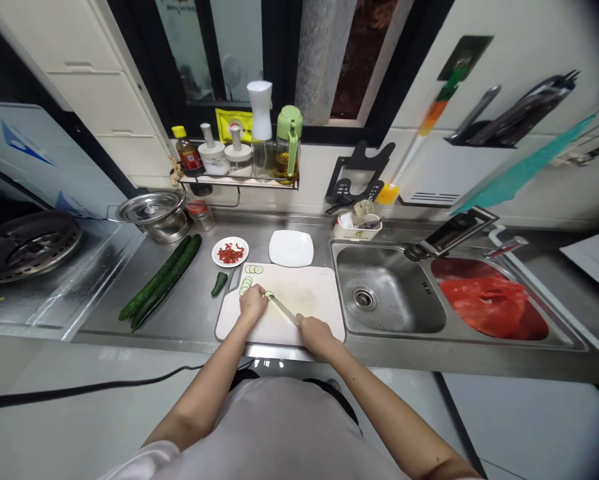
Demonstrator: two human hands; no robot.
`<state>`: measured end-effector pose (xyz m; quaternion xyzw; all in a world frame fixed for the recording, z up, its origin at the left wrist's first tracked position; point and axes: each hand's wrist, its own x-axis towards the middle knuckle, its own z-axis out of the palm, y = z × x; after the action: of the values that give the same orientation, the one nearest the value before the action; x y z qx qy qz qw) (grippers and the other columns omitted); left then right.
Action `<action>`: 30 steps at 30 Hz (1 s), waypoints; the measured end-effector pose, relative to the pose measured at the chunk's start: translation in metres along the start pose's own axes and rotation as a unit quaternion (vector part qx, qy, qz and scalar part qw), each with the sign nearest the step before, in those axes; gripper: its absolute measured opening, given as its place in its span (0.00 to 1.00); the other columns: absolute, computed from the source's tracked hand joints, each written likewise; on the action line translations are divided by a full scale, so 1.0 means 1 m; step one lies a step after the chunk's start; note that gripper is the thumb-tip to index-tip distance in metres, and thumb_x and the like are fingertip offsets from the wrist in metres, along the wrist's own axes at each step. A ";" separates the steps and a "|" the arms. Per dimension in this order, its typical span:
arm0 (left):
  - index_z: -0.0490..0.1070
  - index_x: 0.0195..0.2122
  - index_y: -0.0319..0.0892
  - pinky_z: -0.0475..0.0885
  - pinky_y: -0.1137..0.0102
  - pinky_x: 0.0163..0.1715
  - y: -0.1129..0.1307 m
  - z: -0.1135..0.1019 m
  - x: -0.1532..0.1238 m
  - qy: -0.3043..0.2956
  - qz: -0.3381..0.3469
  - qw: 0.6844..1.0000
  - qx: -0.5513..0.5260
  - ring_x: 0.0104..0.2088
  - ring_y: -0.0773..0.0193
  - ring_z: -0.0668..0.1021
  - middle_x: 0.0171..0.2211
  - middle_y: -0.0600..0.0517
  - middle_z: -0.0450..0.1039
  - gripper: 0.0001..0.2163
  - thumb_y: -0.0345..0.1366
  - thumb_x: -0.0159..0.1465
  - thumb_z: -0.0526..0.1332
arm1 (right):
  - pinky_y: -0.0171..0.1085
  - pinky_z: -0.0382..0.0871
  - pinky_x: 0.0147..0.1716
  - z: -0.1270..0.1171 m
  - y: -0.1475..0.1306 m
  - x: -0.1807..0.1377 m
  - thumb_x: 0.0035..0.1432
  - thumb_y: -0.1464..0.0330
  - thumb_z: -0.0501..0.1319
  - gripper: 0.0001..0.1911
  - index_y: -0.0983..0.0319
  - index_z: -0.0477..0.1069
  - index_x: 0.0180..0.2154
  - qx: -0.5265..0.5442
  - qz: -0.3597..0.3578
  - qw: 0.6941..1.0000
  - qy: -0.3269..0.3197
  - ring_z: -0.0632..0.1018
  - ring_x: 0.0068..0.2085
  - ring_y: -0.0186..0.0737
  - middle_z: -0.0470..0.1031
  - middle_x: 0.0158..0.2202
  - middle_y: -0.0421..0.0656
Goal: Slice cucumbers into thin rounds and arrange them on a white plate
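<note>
A white cutting board (309,293) lies on the steel counter in front of me. My right hand (315,331) is closed around the handle of a knife (282,309) whose blade points up and left across the board. My left hand (252,301) rests with curled fingers on a cucumber piece at the blade's tip; the piece is mostly hidden under the fingers. Several thin cucumber slices (249,277) lie at the board's far left corner. A short cucumber end (219,284) lies on the counter just left of the board.
Two whole cucumbers (162,281) lie to the left. A small plate of red chilli pieces (230,252) and a bare white square plate (291,248) sit behind the board. The sink (389,297) is right, with a red basin (486,303) beyond. A steel pot (154,213) stands at back left.
</note>
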<state>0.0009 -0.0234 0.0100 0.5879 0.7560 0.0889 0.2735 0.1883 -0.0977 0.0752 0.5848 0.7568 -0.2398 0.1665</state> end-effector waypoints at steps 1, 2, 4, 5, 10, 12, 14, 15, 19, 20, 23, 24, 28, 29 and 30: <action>0.71 0.38 0.45 0.66 0.69 0.42 0.000 0.000 0.000 0.001 -0.001 1.000 -0.008 0.42 0.60 0.77 0.38 0.51 0.77 0.07 0.32 0.57 0.60 | 0.39 0.66 0.37 0.000 0.000 0.000 0.61 0.76 0.46 0.16 0.64 0.64 0.47 0.001 0.001 1.000 -0.001 0.77 0.44 0.47 0.76 0.41 0.54; 0.71 0.38 0.45 0.66 0.70 0.41 0.000 0.001 0.000 0.003 -0.002 1.000 -0.015 0.42 0.61 0.77 0.38 0.51 0.77 0.08 0.31 0.57 0.59 | 0.39 0.66 0.37 0.000 0.000 0.000 0.61 0.76 0.46 0.16 0.64 0.64 0.47 0.002 0.002 1.000 -0.001 0.77 0.44 0.47 0.76 0.40 0.54; 0.72 0.40 0.45 0.67 0.70 0.40 0.000 0.001 0.001 0.005 -0.003 1.000 -0.024 0.42 0.61 0.77 0.38 0.51 0.78 0.11 0.29 0.57 0.58 | 0.39 0.66 0.36 0.000 -0.001 0.000 0.61 0.76 0.46 0.15 0.64 0.64 0.47 0.003 0.002 1.000 0.003 0.78 0.43 0.47 0.76 0.40 0.54; 0.72 0.41 0.45 0.67 0.70 0.41 0.000 0.001 0.001 0.005 -0.001 1.000 -0.026 0.42 0.61 0.77 0.38 0.50 0.78 0.12 0.29 0.57 0.58 | 0.39 0.66 0.36 0.000 -0.001 0.001 0.61 0.76 0.46 0.15 0.64 0.64 0.47 0.003 0.000 1.000 0.006 0.78 0.43 0.47 0.76 0.40 0.54; 0.74 0.42 0.46 0.68 0.69 0.42 -0.001 0.003 0.002 0.004 0.011 1.000 -0.020 0.43 0.59 0.77 0.40 0.50 0.78 0.13 0.28 0.58 0.56 | 0.39 0.66 0.38 0.000 -0.003 0.006 0.60 0.76 0.46 0.16 0.64 0.64 0.47 0.004 -0.001 1.000 0.005 0.77 0.44 0.46 0.76 0.40 0.53; 0.75 0.42 0.46 0.68 0.68 0.43 -0.002 0.004 0.002 0.009 0.013 1.000 -0.018 0.44 0.59 0.77 0.41 0.49 0.78 0.13 0.29 0.59 0.55 | 0.39 0.66 0.39 -0.001 -0.004 0.008 0.61 0.76 0.46 0.16 0.63 0.64 0.48 0.005 0.001 1.000 0.004 0.77 0.45 0.46 0.76 0.41 0.53; 0.75 0.42 0.46 0.68 0.68 0.44 -0.002 0.005 0.003 0.014 0.015 1.000 -0.019 0.44 0.58 0.77 0.42 0.49 0.78 0.13 0.29 0.59 0.55 | 0.39 0.67 0.39 -0.001 -0.005 0.010 0.62 0.75 0.46 0.16 0.63 0.64 0.48 0.006 0.002 1.000 0.003 0.77 0.45 0.46 0.76 0.41 0.53; 0.75 0.42 0.46 0.68 0.68 0.44 -0.002 0.005 0.003 0.016 0.016 1.000 -0.019 0.45 0.58 0.77 0.42 0.49 0.78 0.13 0.29 0.59 0.55 | 0.39 0.67 0.39 -0.001 -0.005 0.011 0.62 0.75 0.46 0.16 0.63 0.64 0.48 0.006 0.002 1.000 0.003 0.77 0.45 0.45 0.76 0.41 0.53; 0.75 0.42 0.46 0.68 0.68 0.43 -0.002 0.005 0.003 0.019 0.013 1.000 -0.021 0.44 0.58 0.77 0.41 0.49 0.78 0.13 0.29 0.60 0.55 | 0.39 0.67 0.38 -0.001 -0.006 0.012 0.61 0.76 0.46 0.16 0.64 0.64 0.48 0.001 0.000 1.000 0.011 0.77 0.45 0.46 0.76 0.41 0.54; 0.75 0.42 0.46 0.68 0.68 0.43 -0.001 0.005 0.003 0.017 0.010 1.000 -0.022 0.44 0.59 0.77 0.41 0.49 0.78 0.13 0.29 0.60 0.55 | 0.39 0.67 0.38 -0.001 -0.006 0.012 0.61 0.76 0.46 0.16 0.64 0.65 0.48 0.001 0.000 1.000 0.011 0.77 0.45 0.46 0.76 0.41 0.54; 0.74 0.42 0.46 0.68 0.70 0.42 0.001 0.005 0.001 0.010 0.006 1.000 -0.026 0.42 0.60 0.77 0.39 0.51 0.78 0.12 0.29 0.58 0.58 | 0.39 0.67 0.38 -0.002 -0.006 0.011 0.61 0.76 0.46 0.16 0.64 0.65 0.48 0.004 -0.001 1.000 0.006 0.77 0.45 0.47 0.76 0.41 0.54; 0.74 0.42 0.46 0.68 0.70 0.41 0.001 0.005 0.000 0.008 0.008 1.000 -0.027 0.42 0.60 0.77 0.38 0.51 0.78 0.12 0.29 0.57 0.58 | 0.39 0.67 0.37 -0.003 -0.006 0.011 0.61 0.76 0.46 0.16 0.64 0.65 0.48 0.005 -0.001 1.000 0.004 0.77 0.44 0.47 0.76 0.41 0.53; 0.74 0.42 0.46 0.67 0.70 0.41 0.001 0.006 0.000 0.010 0.005 0.999 -0.031 0.42 0.61 0.77 0.38 0.51 0.78 0.13 0.29 0.57 0.59 | 0.39 0.67 0.37 -0.003 -0.006 0.011 0.61 0.76 0.46 0.16 0.64 0.65 0.48 0.007 0.002 1.000 0.001 0.77 0.44 0.47 0.76 0.41 0.53; 0.74 0.42 0.46 0.68 0.70 0.42 0.001 0.006 0.000 0.010 0.000 0.999 -0.032 0.42 0.61 0.77 0.38 0.51 0.78 0.13 0.29 0.57 0.58 | 0.39 0.67 0.37 -0.002 -0.006 0.011 0.61 0.75 0.46 0.16 0.64 0.65 0.48 0.007 0.003 1.000 0.002 0.77 0.44 0.47 0.76 0.41 0.53; 0.74 0.42 0.46 0.68 0.70 0.42 0.001 0.006 0.001 0.009 -0.003 0.999 -0.033 0.42 0.60 0.77 0.38 0.51 0.78 0.13 0.29 0.57 0.58 | 0.39 0.67 0.37 -0.001 -0.006 0.011 0.61 0.75 0.46 0.16 0.64 0.65 0.48 0.007 0.002 1.000 0.004 0.77 0.44 0.47 0.76 0.41 0.54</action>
<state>0.0046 -0.0234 0.0051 0.5752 0.7571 0.1187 0.2861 0.1798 -0.0891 0.0714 0.5882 0.7549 -0.2420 0.1600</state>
